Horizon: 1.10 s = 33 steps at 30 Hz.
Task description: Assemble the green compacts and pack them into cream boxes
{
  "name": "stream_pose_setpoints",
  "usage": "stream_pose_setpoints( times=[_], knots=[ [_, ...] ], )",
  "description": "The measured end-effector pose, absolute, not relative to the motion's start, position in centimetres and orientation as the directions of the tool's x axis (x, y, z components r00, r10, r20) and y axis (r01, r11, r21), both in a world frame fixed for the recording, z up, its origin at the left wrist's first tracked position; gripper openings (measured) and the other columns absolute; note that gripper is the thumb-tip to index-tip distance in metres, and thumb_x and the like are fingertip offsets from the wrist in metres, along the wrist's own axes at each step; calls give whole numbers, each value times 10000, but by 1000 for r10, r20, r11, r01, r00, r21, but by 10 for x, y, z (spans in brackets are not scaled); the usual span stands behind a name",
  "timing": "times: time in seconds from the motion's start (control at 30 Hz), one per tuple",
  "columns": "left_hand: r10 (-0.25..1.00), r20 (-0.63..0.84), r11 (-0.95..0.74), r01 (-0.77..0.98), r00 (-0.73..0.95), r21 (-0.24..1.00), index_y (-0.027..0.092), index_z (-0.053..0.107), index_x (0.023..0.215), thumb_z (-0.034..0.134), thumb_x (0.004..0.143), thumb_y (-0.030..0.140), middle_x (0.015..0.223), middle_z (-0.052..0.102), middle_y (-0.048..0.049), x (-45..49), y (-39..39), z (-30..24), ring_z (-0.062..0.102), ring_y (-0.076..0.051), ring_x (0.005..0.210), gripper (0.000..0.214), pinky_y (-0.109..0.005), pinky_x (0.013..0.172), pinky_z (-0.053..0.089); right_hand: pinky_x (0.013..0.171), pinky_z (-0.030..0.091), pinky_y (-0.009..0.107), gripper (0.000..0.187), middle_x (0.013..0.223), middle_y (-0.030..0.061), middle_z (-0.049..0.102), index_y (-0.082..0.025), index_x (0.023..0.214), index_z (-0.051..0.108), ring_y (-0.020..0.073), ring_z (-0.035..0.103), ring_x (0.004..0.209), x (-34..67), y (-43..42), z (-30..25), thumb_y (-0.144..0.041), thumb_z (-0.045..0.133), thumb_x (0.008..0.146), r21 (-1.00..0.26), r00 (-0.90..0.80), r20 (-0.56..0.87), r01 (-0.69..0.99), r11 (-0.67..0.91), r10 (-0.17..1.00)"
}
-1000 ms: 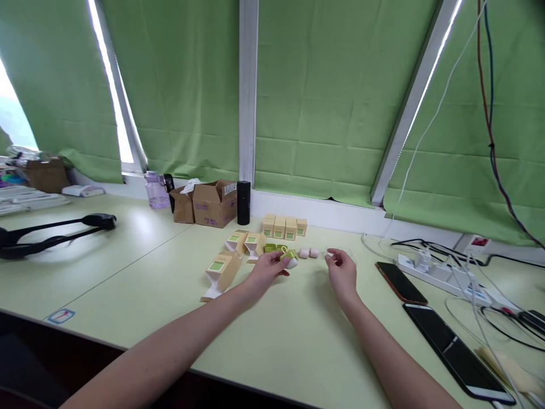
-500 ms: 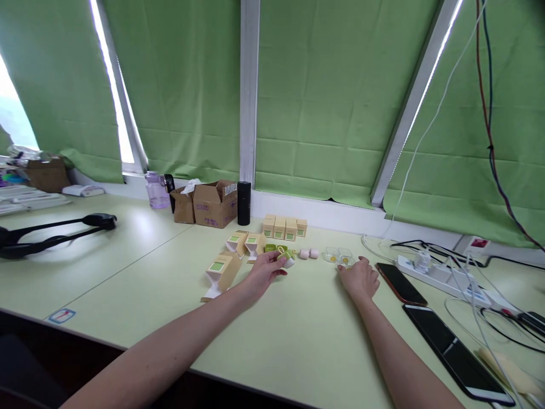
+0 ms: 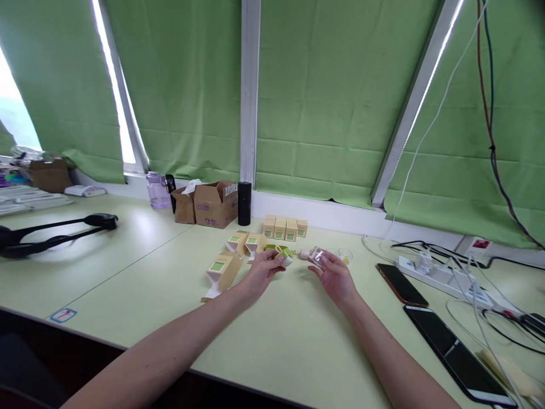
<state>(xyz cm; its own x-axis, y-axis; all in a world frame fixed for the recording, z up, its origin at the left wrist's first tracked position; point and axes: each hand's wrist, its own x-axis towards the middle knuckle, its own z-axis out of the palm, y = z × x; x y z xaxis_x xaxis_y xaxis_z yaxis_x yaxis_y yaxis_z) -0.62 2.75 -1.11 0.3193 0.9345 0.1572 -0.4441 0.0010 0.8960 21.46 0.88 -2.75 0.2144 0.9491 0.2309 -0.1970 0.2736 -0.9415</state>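
My left hand (image 3: pixel 264 268) is closed around a small green-and-white case (image 3: pixel 285 257) with a yellow loop on top. Between the fingers of my right hand (image 3: pixel 335 276) is a small clear plastic case (image 3: pixel 315 255), raised just off the table and tilted toward the left hand. A pale pink piece (image 3: pixel 304 254) lies behind it, partly covered. Another clear case (image 3: pixel 344 256) with a yellow spot rests on the table past my right hand. Behind my left fingers a green piece (image 3: pixel 269 247) shows in part.
Opened small cartons (image 3: pixel 223 271) lie left of my left hand; several closed ones (image 3: pixel 280 227) stand in a row behind. Farther back are a brown cardboard box (image 3: pixel 215 204) and a black cylinder (image 3: pixel 244 203). Two phones (image 3: pixel 455 349) and a power strip (image 3: pixel 443 278) occupy the right side.
My right hand has picked up a clear case and carried it left, close to my left hand. The left hand still holds the green-and-white case, nearly unmoved.
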Motion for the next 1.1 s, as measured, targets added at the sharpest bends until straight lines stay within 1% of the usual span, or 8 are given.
stream_pose_setpoints(
  times=[0.03,0.1,0.23,0.37,0.5,0.6,0.87,1.1],
  knots=[
    [936,158,2,-452,316,892,136,742,857,951,629,372,936,703,-68,-6,28,-11,648,-173,890,389,-282,802,506,930,571,487,409,1121,104,751,-227,1042,696,306,726,1028,209,5,-27,-479,780,731,-897,71,222,-377,232,973],
    [936,166,0,-470,312,883,130,744,851,960,610,354,921,707,-66,-6,29,-12,656,-173,884,394,-289,830,508,966,560,476,365,1112,88,763,-226,1018,730,299,738,1029,203,-2,-24,-464,799,750,-835,-77,226,-528,152,971],
    [935,181,-3,-508,303,862,127,746,842,973,580,332,930,720,-66,-5,30,-11,669,-184,914,403,-323,934,505,1022,537,523,329,1103,68,773,-236,1005,762,329,745,1045,200,-10,-18,-466,802,774,-805,-145,220,-585,96,965],
    [932,205,-29,-502,299,865,136,744,844,954,622,326,921,720,-61,-5,29,-10,671,-187,905,359,-341,954,500,1015,542,559,404,1054,58,757,-242,1087,753,354,749,1035,197,-16,-13,-459,829,755,-807,-157,200,-586,72,967],
    [933,228,-74,-469,280,880,139,740,874,921,677,358,941,711,-67,-7,28,-9,655,-188,899,345,-330,884,507,830,627,467,549,1140,56,694,-270,1194,711,310,732,1013,192,-19,-12,-392,889,689,-857,-122,218,-499,130,968],
    [935,237,-93,-461,265,882,141,733,872,912,692,374,949,699,-65,-8,26,-7,641,-187,904,345,-330,860,516,725,630,387,631,1251,66,629,-283,1211,686,262,705,985,189,-17,-17,-347,923,630,-902,-56,246,-377,208,968],
    [927,234,-80,-453,294,888,137,723,851,912,699,409,918,672,-53,-7,23,-6,622,-164,858,364,-306,812,526,805,576,340,540,1126,50,644,-255,1089,678,207,639,954,179,-10,-30,-267,895,595,-916,56,395,-52,398,917],
    [914,245,-92,-421,324,902,140,728,886,903,706,438,942,679,-64,-7,21,-6,629,-176,867,389,-300,795,525,743,556,322,480,1135,49,690,-267,1097,688,235,631,1010,174,-13,-32,-210,797,633,-929,39,370,38,369,928]
  ],
)
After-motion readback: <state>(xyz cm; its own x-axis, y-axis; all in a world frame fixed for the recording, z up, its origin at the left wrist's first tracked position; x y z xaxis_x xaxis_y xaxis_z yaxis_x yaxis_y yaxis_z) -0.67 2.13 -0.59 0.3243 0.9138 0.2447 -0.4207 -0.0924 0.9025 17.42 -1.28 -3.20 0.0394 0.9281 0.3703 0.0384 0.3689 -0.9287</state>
